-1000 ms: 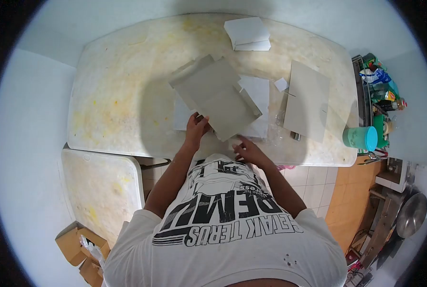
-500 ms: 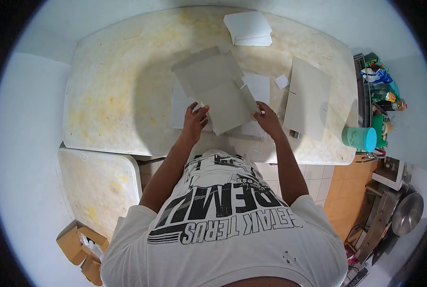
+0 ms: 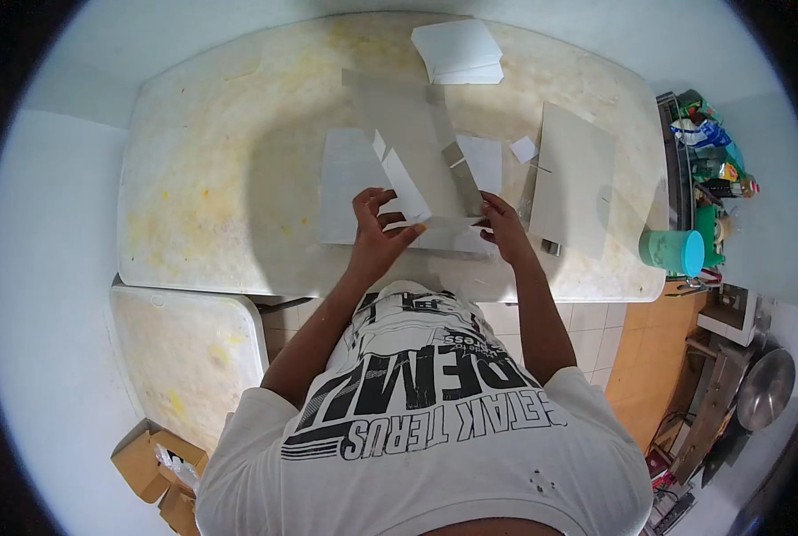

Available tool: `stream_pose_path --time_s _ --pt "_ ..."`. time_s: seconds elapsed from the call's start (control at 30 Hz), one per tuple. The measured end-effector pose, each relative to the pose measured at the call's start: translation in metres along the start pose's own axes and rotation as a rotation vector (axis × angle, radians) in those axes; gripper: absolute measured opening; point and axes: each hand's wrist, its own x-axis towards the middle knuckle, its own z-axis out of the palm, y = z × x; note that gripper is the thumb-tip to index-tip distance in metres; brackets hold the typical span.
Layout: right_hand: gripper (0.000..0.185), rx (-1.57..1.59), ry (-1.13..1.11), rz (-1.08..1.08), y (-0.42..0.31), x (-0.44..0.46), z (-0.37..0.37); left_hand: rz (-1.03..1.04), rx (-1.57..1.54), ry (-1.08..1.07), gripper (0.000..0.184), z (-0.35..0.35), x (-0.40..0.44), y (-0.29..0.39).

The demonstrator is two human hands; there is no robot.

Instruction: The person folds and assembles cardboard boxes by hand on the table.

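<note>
A grey cardboard box blank (image 3: 414,147) is tilted above the near middle of the table, its side flaps partly folded up. My left hand (image 3: 383,230) is at its near left corner, the thumb pressed to the folded edge and the other fingers curled. At the near right corner, my right hand (image 3: 503,228) pinches the blank between thumb and fingers. Beneath it lie white sheets (image 3: 343,179), partly hidden by the blank. To the right rests a flat grey cardboard sheet (image 3: 576,179), with a small white square piece (image 3: 523,150) beside it.
A stack of white card pieces (image 3: 459,52) sits at the table's far edge. A turquoise-lidded container (image 3: 673,253) stands at the right edge, near a rack of bottles and packets (image 3: 710,147). An opened brown carton (image 3: 153,460) is at lower left, past a second table (image 3: 184,357).
The blank has turned more upright along the table, and its left and near flaps now stand folded up. My left hand has moved right and slightly nearer, to the near corner.
</note>
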Motion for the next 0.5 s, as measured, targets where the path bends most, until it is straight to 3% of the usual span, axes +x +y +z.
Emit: stream_pose_path --time_s 0.13,0.5 --pt "0.033 0.035 -0.005 0.03 0.003 0.0 0.005 0.037 0.299 -0.08 0.063 0.001 0.0 0.017" --pt "0.032 0.074 0.006 0.027 0.01 0.003 0.0 0.062 0.273 -0.115 0.056 -0.001 0.002 -0.001"
